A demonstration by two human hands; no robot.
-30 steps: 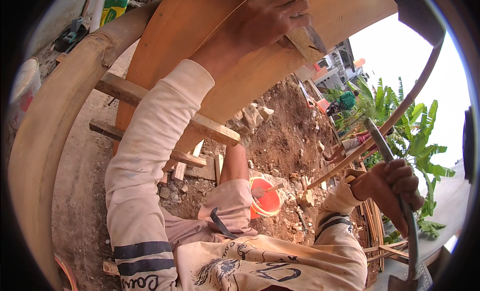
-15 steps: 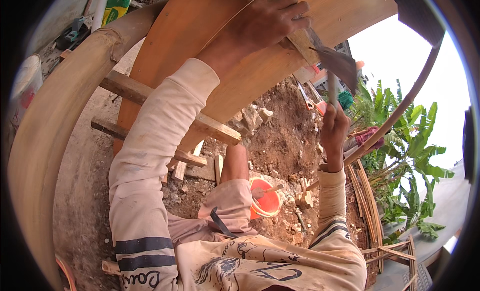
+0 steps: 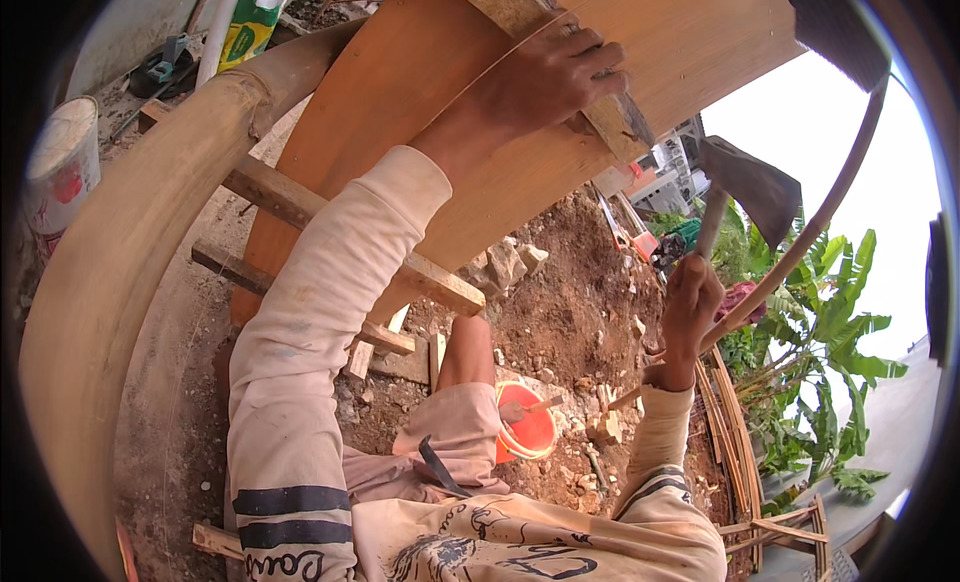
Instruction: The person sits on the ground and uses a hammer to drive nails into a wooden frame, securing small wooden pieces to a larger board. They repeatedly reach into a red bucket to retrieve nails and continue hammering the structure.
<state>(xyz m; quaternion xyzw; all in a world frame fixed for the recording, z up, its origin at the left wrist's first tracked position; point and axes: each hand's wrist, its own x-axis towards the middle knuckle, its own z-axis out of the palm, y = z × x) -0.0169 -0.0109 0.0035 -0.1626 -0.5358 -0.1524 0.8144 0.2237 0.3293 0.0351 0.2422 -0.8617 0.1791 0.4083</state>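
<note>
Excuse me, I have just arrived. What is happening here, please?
The person's left hand is on a wooden beam against a plywood panel. The right hand holds a hatchet by its handle, head up, apart from the beam. An orange bucket stands on the soil nearby.

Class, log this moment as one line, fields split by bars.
left hand on wooden batten | right hand gripping hatchet, blade apart from batten | orange bucket on ground

The right hand (image 3: pixel 692 296) grips a hatchet (image 3: pixel 752 189), the left hand (image 3: pixel 565 77) covers a batten (image 3: pixel 502 2).
</note>
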